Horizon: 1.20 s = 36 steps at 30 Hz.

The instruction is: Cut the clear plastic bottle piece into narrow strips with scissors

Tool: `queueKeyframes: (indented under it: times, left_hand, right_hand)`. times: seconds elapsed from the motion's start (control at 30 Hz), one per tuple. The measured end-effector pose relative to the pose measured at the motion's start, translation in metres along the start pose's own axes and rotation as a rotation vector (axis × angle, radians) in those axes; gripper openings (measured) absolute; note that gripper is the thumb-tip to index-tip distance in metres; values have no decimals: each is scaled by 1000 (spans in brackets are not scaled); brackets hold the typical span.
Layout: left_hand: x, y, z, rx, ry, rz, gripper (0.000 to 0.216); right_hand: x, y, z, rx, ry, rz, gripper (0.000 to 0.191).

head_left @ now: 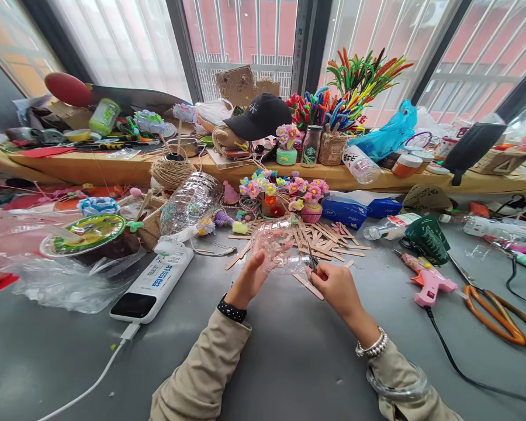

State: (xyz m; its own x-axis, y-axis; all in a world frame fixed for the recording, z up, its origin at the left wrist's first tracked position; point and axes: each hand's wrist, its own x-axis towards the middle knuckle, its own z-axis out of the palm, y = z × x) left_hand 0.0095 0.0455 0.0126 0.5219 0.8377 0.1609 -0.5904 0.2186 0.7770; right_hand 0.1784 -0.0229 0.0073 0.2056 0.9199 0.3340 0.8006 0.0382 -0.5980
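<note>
My left hand (253, 276) is wrapped round a clear plastic bottle (294, 258), held on its side just above the grey table; some of its fingers show through the plastic. My right hand (338, 291) is closed on a small pair of scissors (312, 261), whose dark blades are at the bottle's right end. Whether the blades are cutting the plastic cannot be made out. Behind and beneath the bottle lies a loose pile of wooden craft sticks (322, 241), with one stick (308, 286) lying close to my right hand.
At right lie a pink glue gun (429, 282) with a black cord and large orange-handled scissors (495, 310). A white power bank (155, 283) with a cable is at left, near a lidded bowl (90, 234). Pipe-cleaner flowers (269, 187) and a cluttered wooden ledge (245, 173) stand behind.
</note>
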Motion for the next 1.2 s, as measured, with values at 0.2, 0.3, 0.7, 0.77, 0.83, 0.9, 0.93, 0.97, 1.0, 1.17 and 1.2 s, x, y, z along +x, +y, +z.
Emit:
queueKeyframes:
  times: [0.2,0.3,0.7,0.77,0.83,0.9,0.93,0.97,1.0,1.17,1.2]
  left_hand:
    - [-1,2,-1,40,-20,58,81]
    - [-1,1,-1,54,-23,77,82]
    - [-1,-4,-2,63,-45,100,82]
    - [-1,-4,-2,46,-49,99,80]
    - [-1,-5,-2,32,-53,99,79]
    - [-1,-5,-2,24,-54,98,79]
    - [-1,-4,-2,21,-54,97,79]
    - [-1,-4,-2,17,-55,97,80]
    - [-1,-4,-2,13,-57,98,80]
    - [-1,-4,-2,0,-66,92,81]
    - [-1,-4,-3,-3,-69,91,81]
  right_hand:
    - [0,2,-3,-20,-35,-16,45]
    - [0,2,-2,-11,-47,-5,43]
    - [0,1,-2,-13,-70,24,41]
    - [0,0,-2,-19,-55,20,41]
    - [0,0,-3,-28,-33,8,42]
    - [0,1,-3,-33,-10,-9,43]
    - [0,1,-3,-32,-1,-16,43]
    - [0,1,-3,-30,5,-22,43]
    - [0,1,-3,-28,9,-25,43]
    - [0,1,-1,-24,21,-7,43]
    - [0,1,-1,-23,19,0,43]
